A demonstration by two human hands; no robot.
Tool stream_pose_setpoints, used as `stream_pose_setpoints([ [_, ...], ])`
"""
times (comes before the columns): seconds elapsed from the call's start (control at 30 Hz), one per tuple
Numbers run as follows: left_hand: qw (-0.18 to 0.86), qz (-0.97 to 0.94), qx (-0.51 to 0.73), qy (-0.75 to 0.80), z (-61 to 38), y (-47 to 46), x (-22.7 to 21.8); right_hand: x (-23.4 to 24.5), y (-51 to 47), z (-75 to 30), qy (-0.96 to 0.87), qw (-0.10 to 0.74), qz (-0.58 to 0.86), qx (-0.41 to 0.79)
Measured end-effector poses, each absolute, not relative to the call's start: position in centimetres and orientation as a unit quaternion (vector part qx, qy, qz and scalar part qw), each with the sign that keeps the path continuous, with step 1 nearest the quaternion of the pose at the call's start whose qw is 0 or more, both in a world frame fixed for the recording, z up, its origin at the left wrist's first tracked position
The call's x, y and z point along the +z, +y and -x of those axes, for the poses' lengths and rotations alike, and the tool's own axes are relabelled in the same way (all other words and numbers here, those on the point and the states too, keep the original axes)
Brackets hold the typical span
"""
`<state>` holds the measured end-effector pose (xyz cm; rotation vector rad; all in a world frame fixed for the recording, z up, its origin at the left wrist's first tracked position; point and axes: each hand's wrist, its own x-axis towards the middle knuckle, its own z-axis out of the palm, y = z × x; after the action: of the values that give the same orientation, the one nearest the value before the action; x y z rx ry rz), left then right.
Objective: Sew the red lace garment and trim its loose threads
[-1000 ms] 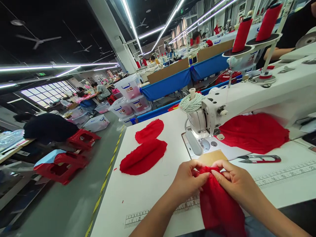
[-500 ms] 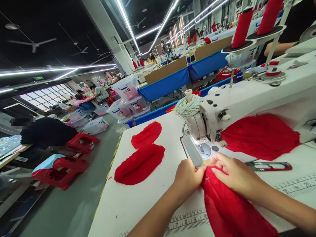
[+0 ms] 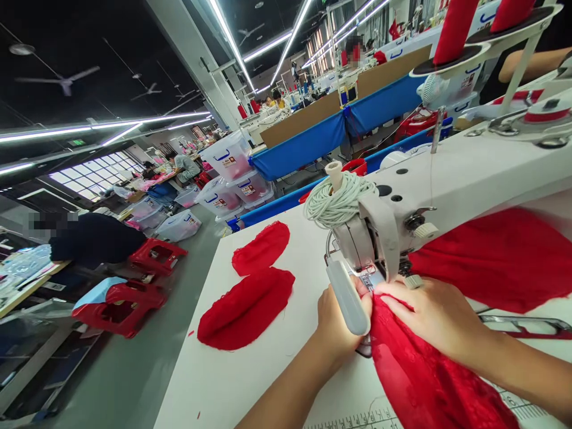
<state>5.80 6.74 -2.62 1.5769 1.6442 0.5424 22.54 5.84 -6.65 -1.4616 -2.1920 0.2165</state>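
Position of work: the red cloth (image 3: 420, 369) runs from the needle area of the sewing machine (image 3: 473, 161) toward the near edge of the table (image 3: 277, 381), leaving the view at the bottom. Its far end is bunched narrow and the rest falls loose, probably so only that end needs control.

Left hand (image 3: 342, 316): fingers curled in, appears to be pinching the far end of the cloth. Part of the grip is hidden behind a grey bar (image 3: 348, 298). Placement on the cloth's left side presumably steadies that border close to the needle.

Right hand (image 3: 435, 310): closed on the same end from the other side, thumb lying along the cloth, fingertips partly out of sight under the machine head. The two hands nearly meet; judged to hold the folds together between them.

Surroundings: a small red piece (image 3: 261, 247) lies near the table's far left corner, with a larger red piece (image 3: 245, 310) just nearer along the left edge; whether they touch is unclear. Both lie flat, likely set aside there to leave the needle area free. A wide red piece (image 3: 496, 262) lies beneath the machine's arm. Snips (image 3: 527, 326) rest beyond the right wrist, seemingly for easy reach. Coiled cord (image 3: 337, 199) sits around a post (image 3: 333, 173) on the machine head, presumably stored out of the way.
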Motion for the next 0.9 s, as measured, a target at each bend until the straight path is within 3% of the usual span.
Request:
stream_pose_setpoints([
  [0.1,0.383,-0.625,0.194,0.652,-5.8,7.3,-2.5,-6.9,5.7,-22.6,-0.811,0.262,0.519,0.06],
  [0.27,0.287,-0.68,0.231,0.634,-5.2,7.3,-2.3,-7.1,6.0,-22.8,-0.821,0.285,0.494,0.039],
  [0.43,0.23,-0.793,0.25,0.506,-4.0,4.6,-4.0,-7.0,6.3,-22.8,-0.824,0.309,0.476,0.009],
  [0.63,-0.05,-0.899,0.148,0.41,-2.9,2.4,-7.7,-6.9,6.3,-22.6,-0.823,0.306,0.479,-0.002],
  [0.9,-0.09,-0.908,0.126,0.389,-3.1,2.9,-7.0,-7.1,6.4,-22.7,-0.805,0.321,0.498,0.04],
])
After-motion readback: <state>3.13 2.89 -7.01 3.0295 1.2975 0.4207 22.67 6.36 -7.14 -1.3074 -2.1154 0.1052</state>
